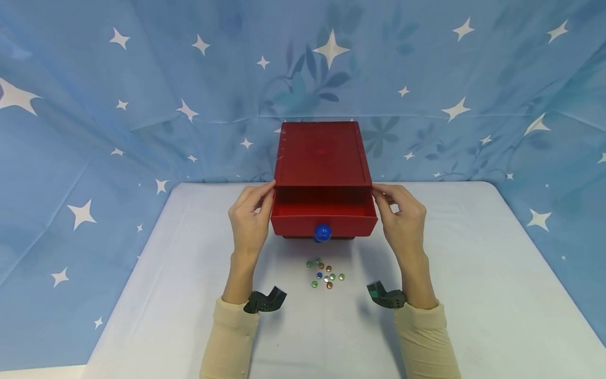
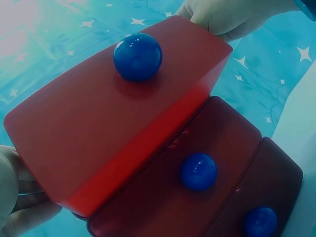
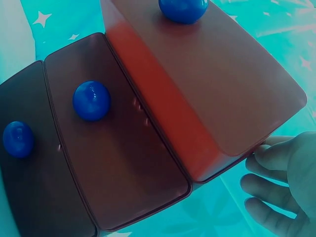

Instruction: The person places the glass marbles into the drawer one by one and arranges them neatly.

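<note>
A red three-drawer cabinet point(image 1: 322, 152) stands in the middle of the table with its top drawer point(image 1: 326, 225) pulled partway out. The drawer front bears a round blue knob point(image 1: 323, 232); matching knobs mark the middle drawer point(image 2: 148, 197) and the bottom drawer point(image 2: 284, 170). At the cabinet's left front corner, my left hand point(image 1: 251, 218) touches the side with thumb and fingertips. My right hand point(image 1: 404, 218) does likewise at the right front corner. Its other fingers point(image 3: 264, 187) extend loosely beside the cabinet in the right wrist view.
Several small shiny glass gems point(image 1: 332, 277), green, orange, blue and clear, lie on the white table point(image 1: 189, 263) in front of the cabinet, between my forearms. Behind the table hangs a blue cloth point(image 1: 213, 142) with star prints.
</note>
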Demonstrator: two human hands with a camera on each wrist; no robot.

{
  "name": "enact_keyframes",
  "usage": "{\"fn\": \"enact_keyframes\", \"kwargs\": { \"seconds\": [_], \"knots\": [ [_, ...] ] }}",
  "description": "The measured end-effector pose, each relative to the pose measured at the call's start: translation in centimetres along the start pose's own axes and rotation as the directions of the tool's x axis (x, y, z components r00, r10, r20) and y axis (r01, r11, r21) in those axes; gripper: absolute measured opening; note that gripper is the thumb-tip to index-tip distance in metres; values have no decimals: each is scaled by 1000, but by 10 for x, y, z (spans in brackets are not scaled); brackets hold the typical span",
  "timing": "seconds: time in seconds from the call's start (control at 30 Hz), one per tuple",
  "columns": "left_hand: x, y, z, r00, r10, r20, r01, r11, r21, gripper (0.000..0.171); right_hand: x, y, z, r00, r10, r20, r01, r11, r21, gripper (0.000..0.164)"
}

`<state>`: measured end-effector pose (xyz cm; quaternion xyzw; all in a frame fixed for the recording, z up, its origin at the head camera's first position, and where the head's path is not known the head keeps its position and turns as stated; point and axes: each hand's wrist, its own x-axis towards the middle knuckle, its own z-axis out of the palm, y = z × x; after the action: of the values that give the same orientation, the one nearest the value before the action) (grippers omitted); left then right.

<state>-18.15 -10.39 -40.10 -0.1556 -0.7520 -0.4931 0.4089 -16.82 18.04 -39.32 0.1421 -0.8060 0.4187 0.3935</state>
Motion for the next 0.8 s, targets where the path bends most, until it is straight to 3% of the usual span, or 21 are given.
{"fn": "enact_keyframes", "kwargs": {
  "seconds": [0.43,0.8],
  "knots": [
    [1,-4,3,999,-18,-41,15,997,-81,19,1,1,-3,999,-24,-21,23,999,-25,18],
    [0,-4,3,998,-45,-35,42,995,-88,18,-3,7,-6,1000,17,-1,-17,998,-67,18]
  ]
}}
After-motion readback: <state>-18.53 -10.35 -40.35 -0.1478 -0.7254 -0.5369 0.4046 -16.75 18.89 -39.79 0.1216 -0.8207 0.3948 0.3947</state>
